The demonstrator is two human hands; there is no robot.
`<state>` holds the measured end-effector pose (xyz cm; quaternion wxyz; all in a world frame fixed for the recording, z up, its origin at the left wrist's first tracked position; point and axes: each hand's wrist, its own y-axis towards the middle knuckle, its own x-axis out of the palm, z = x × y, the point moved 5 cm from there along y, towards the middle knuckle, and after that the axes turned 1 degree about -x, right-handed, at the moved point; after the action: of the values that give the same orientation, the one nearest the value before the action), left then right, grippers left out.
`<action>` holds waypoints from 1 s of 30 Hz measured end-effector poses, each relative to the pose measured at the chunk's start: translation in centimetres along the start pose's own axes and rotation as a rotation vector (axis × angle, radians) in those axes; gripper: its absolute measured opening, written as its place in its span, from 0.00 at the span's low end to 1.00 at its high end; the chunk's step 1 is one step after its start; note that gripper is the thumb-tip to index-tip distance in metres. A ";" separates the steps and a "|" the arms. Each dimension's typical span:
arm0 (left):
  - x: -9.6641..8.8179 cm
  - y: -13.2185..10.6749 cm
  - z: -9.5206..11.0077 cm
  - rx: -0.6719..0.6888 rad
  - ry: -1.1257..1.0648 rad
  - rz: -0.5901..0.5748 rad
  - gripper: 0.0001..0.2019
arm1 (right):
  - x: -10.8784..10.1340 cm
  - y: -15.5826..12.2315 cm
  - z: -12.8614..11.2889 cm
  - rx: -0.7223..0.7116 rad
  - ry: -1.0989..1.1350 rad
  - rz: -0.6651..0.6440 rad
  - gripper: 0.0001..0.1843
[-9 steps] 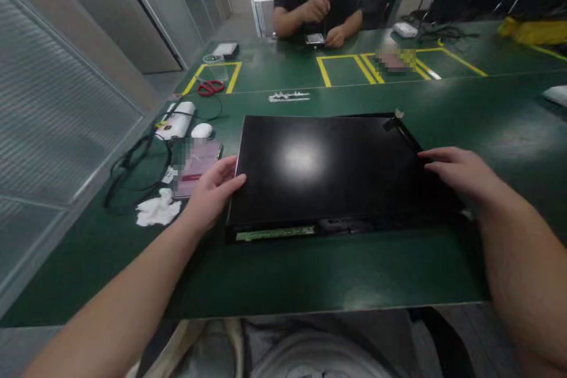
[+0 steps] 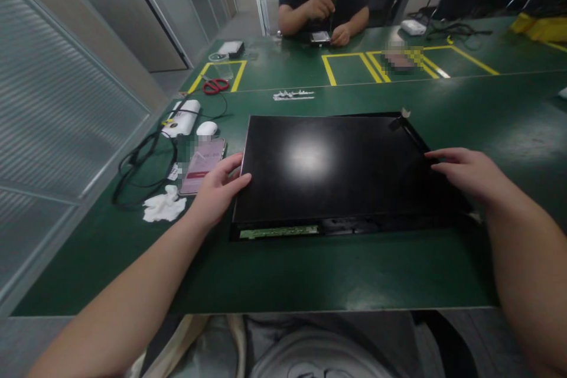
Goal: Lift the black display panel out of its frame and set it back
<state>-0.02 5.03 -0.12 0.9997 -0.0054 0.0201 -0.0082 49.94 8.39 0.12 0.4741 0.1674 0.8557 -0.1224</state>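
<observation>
A large black screen panel (image 2: pixel 332 168) lies flat on the green table (image 2: pixel 310 271), with a green circuit strip along its near edge. My left hand (image 2: pixel 217 189) grips the panel's left edge, thumb on top and fingers curled at the side. My right hand (image 2: pixel 472 174) rests on the right edge, fingers stretched along it and holding the panel. A thin black strip with a pale tab (image 2: pixel 405 121) sticks up at the panel's far right corner.
Left of the panel lie a phone (image 2: pixel 204 165), a white mouse (image 2: pixel 207 128), a white cylinder (image 2: pixel 182 118), black cables (image 2: pixel 142 168), a crumpled white wipe (image 2: pixel 163 207) and red scissors (image 2: pixel 215 85). A person (image 2: pixel 321 3) works across the table on a small device.
The view has shifted slightly; both hands stay on the panel's edges, and the panel has barely moved.
</observation>
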 end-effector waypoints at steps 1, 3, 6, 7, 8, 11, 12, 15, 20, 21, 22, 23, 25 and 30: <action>-0.1 0.1 -0.1 0.000 0.019 0.004 0.24 | 0.1 0.0 0.1 0.036 0.015 -0.008 0.20; -0.3 0.2 -0.3 0.003 0.069 0.019 0.25 | 0.2 -0.2 0.3 0.120 0.060 -0.024 0.21; -0.7 0.4 -0.5 0.026 0.158 0.029 0.25 | 0.2 -0.3 0.2 0.156 0.180 -0.010 0.20; -0.8 0.5 -0.6 0.035 0.189 0.022 0.25 | 0.3 -0.2 0.3 0.165 0.224 -0.004 0.19; -0.8 0.6 -0.6 0.041 0.221 0.011 0.25 | 0.4 -0.2 0.3 0.172 0.265 0.002 0.19; -0.9 0.7 -0.9 0.047 0.329 -0.008 0.25 | 0.5 0.0 0.6 0.178 0.342 0.007 0.17; -1.0 0.8 -1.1 0.049 0.362 -0.003 0.25 | 0.6 0.1 0.7 0.181 0.354 0.006 0.16; -1.3 0.8 -1.4 0.055 0.423 0.016 0.24 | 0.6 0.2 0.9 0.175 0.355 0.009 0.16; -1.4 0.8 -1.5 0.064 0.573 0.015 0.21 | 0.5 0.1 0.8 0.168 0.358 0.010 0.15; -1.4 0.8 -1.5 0.064 0.595 0.013 0.21 | 0.5 0.1 0.7 0.172 0.360 0.005 0.14; -1.3 0.8 -1.5 0.063 0.609 0.010 0.21 | 0.4 0.0 0.6 0.179 0.360 0.001 0.14; -1.3 0.8 -1.6 0.062 0.620 0.007 0.22 | 0.4 0.0 0.5 0.185 0.362 -0.002 0.13; -1.3 0.8 -1.5 0.068 0.640 0.003 0.22 | 0.4 -0.1 0.3 0.193 0.380 -0.005 0.13; -1.3 0.8 -1.5 0.083 0.670 0.005 0.22 | 0.4 -0.2 0.2 0.190 0.416 0.000 0.12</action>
<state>-1.34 5.84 -1.58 0.9369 0.0385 0.3474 -0.0077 49.79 8.22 -0.34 0.2697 0.2330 0.9196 -0.1652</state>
